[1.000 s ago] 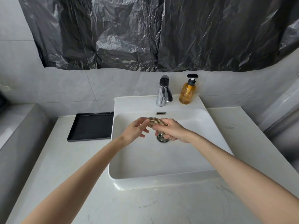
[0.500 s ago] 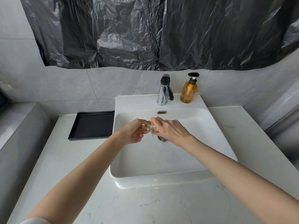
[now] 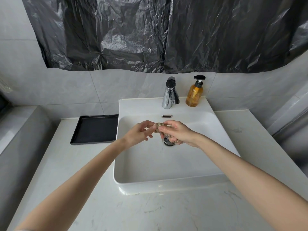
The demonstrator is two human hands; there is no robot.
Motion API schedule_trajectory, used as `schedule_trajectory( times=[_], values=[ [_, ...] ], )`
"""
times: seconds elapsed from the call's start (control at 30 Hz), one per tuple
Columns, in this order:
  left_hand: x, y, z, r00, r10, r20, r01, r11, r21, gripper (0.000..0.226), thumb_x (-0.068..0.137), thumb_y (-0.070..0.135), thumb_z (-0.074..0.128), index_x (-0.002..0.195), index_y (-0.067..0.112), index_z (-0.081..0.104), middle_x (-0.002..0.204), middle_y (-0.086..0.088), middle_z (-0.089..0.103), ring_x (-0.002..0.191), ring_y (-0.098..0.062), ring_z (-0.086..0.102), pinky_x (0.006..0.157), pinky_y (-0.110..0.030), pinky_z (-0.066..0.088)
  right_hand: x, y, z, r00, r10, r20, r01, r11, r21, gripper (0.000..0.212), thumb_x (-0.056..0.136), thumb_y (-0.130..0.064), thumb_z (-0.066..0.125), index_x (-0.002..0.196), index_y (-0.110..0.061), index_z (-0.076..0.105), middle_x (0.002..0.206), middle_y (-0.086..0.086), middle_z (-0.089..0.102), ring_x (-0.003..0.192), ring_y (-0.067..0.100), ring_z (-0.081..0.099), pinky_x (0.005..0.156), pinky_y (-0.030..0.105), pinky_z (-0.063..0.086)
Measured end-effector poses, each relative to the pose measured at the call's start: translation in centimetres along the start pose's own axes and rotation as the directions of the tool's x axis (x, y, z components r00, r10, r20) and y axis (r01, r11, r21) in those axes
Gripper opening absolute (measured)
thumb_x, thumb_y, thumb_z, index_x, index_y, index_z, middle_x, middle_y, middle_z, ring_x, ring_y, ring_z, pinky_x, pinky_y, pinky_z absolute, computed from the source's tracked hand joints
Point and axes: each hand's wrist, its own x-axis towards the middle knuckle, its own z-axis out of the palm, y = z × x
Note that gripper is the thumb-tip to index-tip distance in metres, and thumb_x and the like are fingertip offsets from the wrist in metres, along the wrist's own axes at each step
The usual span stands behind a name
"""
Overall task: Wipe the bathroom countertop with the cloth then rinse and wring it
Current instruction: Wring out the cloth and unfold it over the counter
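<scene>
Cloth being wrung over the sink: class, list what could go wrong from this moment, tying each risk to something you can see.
1. The right hand grips the twisted cloth, but the left hand looks loose at its end. The cloth could slip and untwist, probably leaving water in it.
2. The cloth is held just above the drain in the sink. If dropped, it may land on the drain and cover it.
</scene>
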Motion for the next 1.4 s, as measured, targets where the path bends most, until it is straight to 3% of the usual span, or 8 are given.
schedule_trajectory(
  times=[0.2, 0.37, 0.6, 0.73, 0.83, 0.97, 1.17, 1.4],
  values=[
    [0.5, 0.0, 0.3, 0.994, -0.098, -0.043, 0.097, 0.995, -0.012, 0.021, 0.098, 0.024, 0.047, 0.08, 0.015, 0.052, 0.076, 0.001, 0.055, 0.069, -0.01, 0.052, 0.065, -0.022, 0.045, -0.3, -0.7, 1.0, 0.989, -0.129, -0.071, 0.1, 0.942, -0.319, 0.042, 0.087, -0.034, 0.067, 0.111, -0.015, 0.038, 0.088, 0.003, 0.062, 0.052, 0.003, 0.049, 0.048, 0.017, 0.038],
    [1.1, 0.2, 0.3, 0.97, -0.235, -0.058, 0.233, 0.971, -0.046, 0.024, 0.095, 0.023, 0.048, 0.074, 0.013, 0.053, 0.071, 0.001, 0.055, 0.066, -0.012, 0.055, 0.065, -0.024, 0.043, -0.1, -0.2, 1.4, 0.884, -0.466, -0.044, 0.137, 0.348, -0.927, 0.048, 0.088, -0.038, 0.064, 0.115, -0.015, 0.032, 0.112, 0.004, 0.051, 0.067, 0.036, 0.055, 0.061, 0.04, 0.046],
    [1.2, 0.1, 0.2, 0.851, -0.516, 0.098, 0.523, 0.817, -0.245, 0.016, 0.086, 0.025, 0.056, 0.071, 0.019, 0.056, 0.064, 0.005, 0.056, 0.06, -0.01, 0.056, 0.058, -0.02, 0.041, 1.6, 2.8, 1.6, 0.695, -0.705, 0.144, -0.004, -0.203, -0.979, 0.038, 0.069, 0.001, 0.064, 0.097, -0.009, 0.04, 0.093, 0.008, 0.044, 0.038, 0.019, 0.043, 0.033, 0.026, 0.018],
    [0.8, -0.2, -0.1, 0.89, -0.444, 0.101, 0.455, 0.867, -0.204, 0.018, 0.091, 0.037, 0.056, 0.083, 0.022, 0.063, 0.078, 0.006, 0.065, 0.069, -0.01, 0.06, 0.063, -0.02, 0.045, 1.7, 3.1, 1.5, 0.726, -0.677, 0.117, 0.074, -0.092, -0.993, 0.044, 0.077, -0.022, 0.075, 0.096, -0.011, 0.036, 0.088, 0.008, 0.053, 0.046, 0.026, 0.054, 0.035, 0.029, 0.024],
    [0.3, -0.6, 0.1, 0.949, -0.305, 0.077, 0.309, 0.95, -0.045, 0.028, 0.095, 0.043, 0.048, 0.116, 0.028, 0.057, 0.105, 0.006, 0.067, 0.09, -0.014, 0.064, 0.075, -0.024, 0.05, 0.9, 2.3, 1.0, 0.887, -0.453, -0.092, 0.107, 0.393, -0.913, 0.033, 0.092, -0.036, 0.058, 0.101, -0.014, 0.035, 0.087, 0.002, 0.054, 0.066, 0.031, 0.053, 0.055, 0.034, 0.034],
    [0.2, -1.6, 1.1, 0.996, -0.078, 0.038, 0.076, 0.995, 0.063, 0.036, 0.098, 0.029, 0.046, 0.134, 0.032, 0.045, 0.113, 0.007, 0.059, 0.091, -0.016, 0.062, 0.074, -0.024, 0.049, 0.2, 1.3, 0.5, 0.991, -0.041, -0.128, 0.005, 0.964, -0.267, 0.031, 0.089, -0.033, 0.064, 0.095, -0.016, 0.039, 0.077, 0.0, 0.061, 0.051, 0.012, 0.04, 0.045, 0.023, 0.028],
    [0.4, -1.5, 1.3, 0.995, 0.095, -0.037, -0.094, 0.995, 0.02, 0.01, 0.095, 0.024, 0.053, 0.088, 0.023, 0.061, 0.088, 0.009, 0.063, 0.082, -0.013, 0.059, 0.072, -0.025, 0.05, -0.6, 0.5, -0.4, 0.969, 0.205, 0.139, -0.226, 0.961, 0.157, 0.024, 0.088, -0.028, 0.067, 0.089, -0.017, 0.046, 0.078, -0.001, 0.056, 0.045, 0.003, 0.031, 0.037, 0.014, 0.014],
    [1.2, -1.5, 1.2, 0.992, -0.099, -0.073, 0.086, 0.984, -0.157, 0.016, 0.091, 0.025, 0.06, 0.078, 0.017, 0.06, 0.079, 0.003, 0.061, 0.074, -0.01, 0.056, 0.067, -0.021, 0.049, -0.3, 0.3, 1.1, 0.976, -0.189, -0.109, 0.083, 0.784, -0.615, 0.052, 0.081, -0.043, 0.071, 0.1, -0.02, 0.028, 0.079, 0.004, 0.052, 0.063, 0.021, 0.043, 0.056, 0.032, 0.035]
  ],
)
